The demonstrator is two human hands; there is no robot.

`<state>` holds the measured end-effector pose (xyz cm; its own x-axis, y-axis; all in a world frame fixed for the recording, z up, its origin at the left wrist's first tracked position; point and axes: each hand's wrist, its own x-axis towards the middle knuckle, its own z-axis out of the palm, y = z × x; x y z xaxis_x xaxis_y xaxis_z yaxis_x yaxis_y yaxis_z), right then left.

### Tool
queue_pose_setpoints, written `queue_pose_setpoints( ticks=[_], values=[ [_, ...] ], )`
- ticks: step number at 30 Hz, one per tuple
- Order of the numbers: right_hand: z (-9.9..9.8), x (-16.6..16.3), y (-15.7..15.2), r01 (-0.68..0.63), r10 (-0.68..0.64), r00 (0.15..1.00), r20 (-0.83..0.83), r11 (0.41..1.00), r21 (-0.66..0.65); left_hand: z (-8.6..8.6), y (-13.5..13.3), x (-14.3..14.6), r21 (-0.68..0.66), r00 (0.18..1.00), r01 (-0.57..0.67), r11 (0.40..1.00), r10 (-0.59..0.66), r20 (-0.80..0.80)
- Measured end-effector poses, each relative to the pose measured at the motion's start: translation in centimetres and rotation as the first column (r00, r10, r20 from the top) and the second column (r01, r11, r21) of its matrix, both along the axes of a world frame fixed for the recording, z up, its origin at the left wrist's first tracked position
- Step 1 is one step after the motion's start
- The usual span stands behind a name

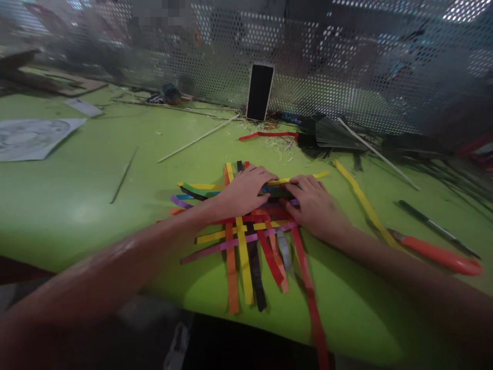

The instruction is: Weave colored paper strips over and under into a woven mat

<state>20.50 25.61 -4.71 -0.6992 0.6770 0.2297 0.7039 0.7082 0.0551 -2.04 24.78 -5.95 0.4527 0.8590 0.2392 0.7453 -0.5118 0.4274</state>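
Observation:
A loose weave of coloured flat strips [241, 239] lies in front of me, with orange, yellow, black, red and purple ends sticking out. Over its upper left part is my left hand [248, 189], its thumb and fingers curled around the strips near the top edge. My right hand [314, 205] grips the same upper edge from the right, thumb and fingertips bent on a dark green strip [278, 192]. A long red strip [310, 288] runs from under the right hand past the table's front edge. Both palms hide parts of the weave.
On the green table [96, 205] are a loose yellow strip [360, 198], an orange-handled knife [439, 253], a dark thin tool [437, 226] and thin sticks [198, 139]. A phone [260, 92] leans against the perforated metal screen [223, 56]. Printed paper [36, 136] lies left.

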Motion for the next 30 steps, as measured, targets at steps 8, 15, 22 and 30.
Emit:
queue_pose_setpoints(
  ticks=[8, 15, 22, 30],
  values=[
    [-0.4, -0.2, -0.1, -0.054, 0.05, 0.996, -0.077, 0.997, -0.056, -0.4, 0.4, -0.1, 0.064, 0.999, 0.05, 0.997, -0.051, 0.014],
    [-0.3, -0.5, -0.3, -0.075, 0.075, 0.997, -0.036, 0.997, -0.013, 0.1, 0.0, 0.0, 0.083, 0.998, 0.029, 0.996, -0.034, 0.057],
    [0.3, 0.1, -0.2, -0.136, 0.135, 0.989, -0.059, 0.991, -0.016, 0.7, -0.2, 0.1, 0.077, 0.999, 0.038, 0.996, -0.038, 0.011],
    [0.8, -0.7, -0.3, -0.136, 0.137, 0.991, 0.005, 0.99, -0.039, 1.1, -0.3, 0.0, 0.064, 0.995, 0.069, 0.996, -0.065, -0.074]
  ],
)
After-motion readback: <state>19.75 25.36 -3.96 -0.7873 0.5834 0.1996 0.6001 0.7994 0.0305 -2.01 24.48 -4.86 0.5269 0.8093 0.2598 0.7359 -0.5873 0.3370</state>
